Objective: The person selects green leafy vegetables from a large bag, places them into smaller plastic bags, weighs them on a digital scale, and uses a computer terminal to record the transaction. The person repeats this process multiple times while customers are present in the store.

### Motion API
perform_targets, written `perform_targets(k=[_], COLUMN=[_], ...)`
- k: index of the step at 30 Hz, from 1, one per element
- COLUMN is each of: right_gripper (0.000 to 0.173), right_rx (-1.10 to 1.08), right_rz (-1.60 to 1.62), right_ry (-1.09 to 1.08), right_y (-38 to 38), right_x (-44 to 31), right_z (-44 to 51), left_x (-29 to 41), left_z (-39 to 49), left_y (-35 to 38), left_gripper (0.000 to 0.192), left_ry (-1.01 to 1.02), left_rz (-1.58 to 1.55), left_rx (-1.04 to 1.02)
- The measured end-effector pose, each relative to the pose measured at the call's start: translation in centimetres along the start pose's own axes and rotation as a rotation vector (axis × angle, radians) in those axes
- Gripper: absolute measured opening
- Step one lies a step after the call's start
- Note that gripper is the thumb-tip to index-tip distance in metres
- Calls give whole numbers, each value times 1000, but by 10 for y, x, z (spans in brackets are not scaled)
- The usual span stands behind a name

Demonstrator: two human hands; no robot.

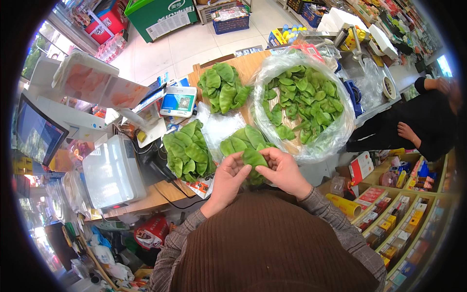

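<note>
My left hand (pixel 230 179) and my right hand (pixel 282 168) hold one flat green bean pod (pixel 254 158) between them, fingertips pinching its two ends. Just beneath and beyond the hands lies a pile of flat green bean pods (pixel 239 140), partly hidden by them. Another pile of pods (pixel 189 151) sits left of my left hand, and a third pile (pixel 224 87) is farther off on the wooden counter (pixel 251 62). To the right stands a large clear plastic bag (pixel 348 120), opened wide, with many loose pods (pixel 317 98) inside.
A payment device (pixel 178 101), a white box-shaped appliance (pixel 113 171) and a monitor (pixel 38 127) stand on the left. Cables run near the counter's edge. At the right are a metal sink (pixel 372 91), a person in dark clothes (pixel 412 113) and shelves of small boxes (pixel 397 226).
</note>
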State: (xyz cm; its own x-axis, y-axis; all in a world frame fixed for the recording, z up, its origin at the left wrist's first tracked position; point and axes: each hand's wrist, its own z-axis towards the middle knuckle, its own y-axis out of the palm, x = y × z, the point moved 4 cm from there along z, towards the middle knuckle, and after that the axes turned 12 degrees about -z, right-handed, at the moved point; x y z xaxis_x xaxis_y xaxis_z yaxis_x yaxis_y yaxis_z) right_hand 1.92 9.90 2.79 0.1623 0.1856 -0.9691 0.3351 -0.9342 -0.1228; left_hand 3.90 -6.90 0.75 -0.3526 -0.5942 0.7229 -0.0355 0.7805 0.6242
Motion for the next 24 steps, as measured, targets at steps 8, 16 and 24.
perform_targets(k=[8,16,24], right_gripper=[33,31,28], right_rx=[96,190,273], right_rz=[-311,-715,-590], right_ry=[87,-54,51], right_y=[-19,-19,-37], right_x=[24,20,15], right_z=[4,2,-2], left_x=[-29,-48,-48], left_z=[-40,-27,-22], left_y=[-64,-81,-77], left_gripper=[52,49,31], left_ry=[-108,-127,-107], left_rz=[583,512,382], left_rx=[174,120,196])
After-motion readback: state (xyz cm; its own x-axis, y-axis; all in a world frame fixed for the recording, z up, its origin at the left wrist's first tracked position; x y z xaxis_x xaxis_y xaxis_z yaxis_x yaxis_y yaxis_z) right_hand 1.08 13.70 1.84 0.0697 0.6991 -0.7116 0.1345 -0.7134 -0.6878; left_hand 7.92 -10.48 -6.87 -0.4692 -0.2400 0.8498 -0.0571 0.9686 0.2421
